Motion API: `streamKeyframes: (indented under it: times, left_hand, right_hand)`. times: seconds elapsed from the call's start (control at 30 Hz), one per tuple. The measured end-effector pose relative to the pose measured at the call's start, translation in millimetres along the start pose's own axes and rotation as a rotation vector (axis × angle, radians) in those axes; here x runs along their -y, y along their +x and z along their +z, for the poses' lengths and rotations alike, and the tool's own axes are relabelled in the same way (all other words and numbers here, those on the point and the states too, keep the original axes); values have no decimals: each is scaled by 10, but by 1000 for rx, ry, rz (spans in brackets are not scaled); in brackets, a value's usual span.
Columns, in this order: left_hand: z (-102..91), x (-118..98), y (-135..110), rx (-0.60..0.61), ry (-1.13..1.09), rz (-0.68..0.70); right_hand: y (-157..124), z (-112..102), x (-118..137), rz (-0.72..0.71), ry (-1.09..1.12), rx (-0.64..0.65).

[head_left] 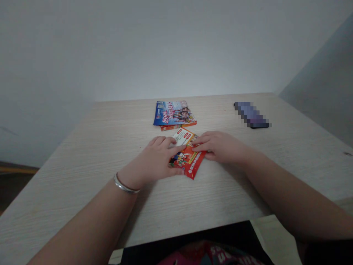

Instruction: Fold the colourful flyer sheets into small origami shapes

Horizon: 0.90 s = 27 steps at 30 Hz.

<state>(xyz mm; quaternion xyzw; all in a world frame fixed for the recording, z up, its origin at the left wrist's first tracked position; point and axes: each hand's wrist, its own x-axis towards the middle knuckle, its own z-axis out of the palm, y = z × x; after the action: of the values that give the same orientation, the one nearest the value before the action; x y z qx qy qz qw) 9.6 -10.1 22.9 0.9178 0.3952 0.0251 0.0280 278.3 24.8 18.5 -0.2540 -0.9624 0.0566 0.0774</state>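
A folded leaflet (190,156), mostly red with a white printed part at its upper side, lies at an angle on the table. My left hand (158,158) holds it from the left; index finger and thumb rest across its surface, with the other fingers bent near its upper left side. From the right, my right hand (220,147) has its fingers on the leaflet's top and the thumb tucked by its right edge. The undersides of my fingers are hidden. Just beyond lies a stack of printed leaflets (175,113), blue on top with orange-red edges beneath.
The pale wood-grain table (96,147) reaches back to a whitish wall (176,51). At the far right lies a flat dark device, blurred by pixels (252,115), possibly a phone. A silver bangle (124,185) circles my left wrist. Dark and patterned clothing (206,254) shows at the near edge.
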Motion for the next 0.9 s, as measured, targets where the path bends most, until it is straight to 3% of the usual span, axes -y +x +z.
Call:
streamKeyframes:
  times: [0.27,0.43,0.7,0.9]
  left_hand:
    - [-70,15,30,14,12,12]
    - [-100,4,80,-31,-39,-77]
    - [34,-4,124,-277,-217,-298]
    - [36,-28,123,-188,-178,-336]
  right_hand:
    - [-17,-30,-86,141,210,12]
    - [11,-82,-27,293,292,10]
    - [172,76,56,461,308,-231]
    - [195,114,52,531,381,-311]
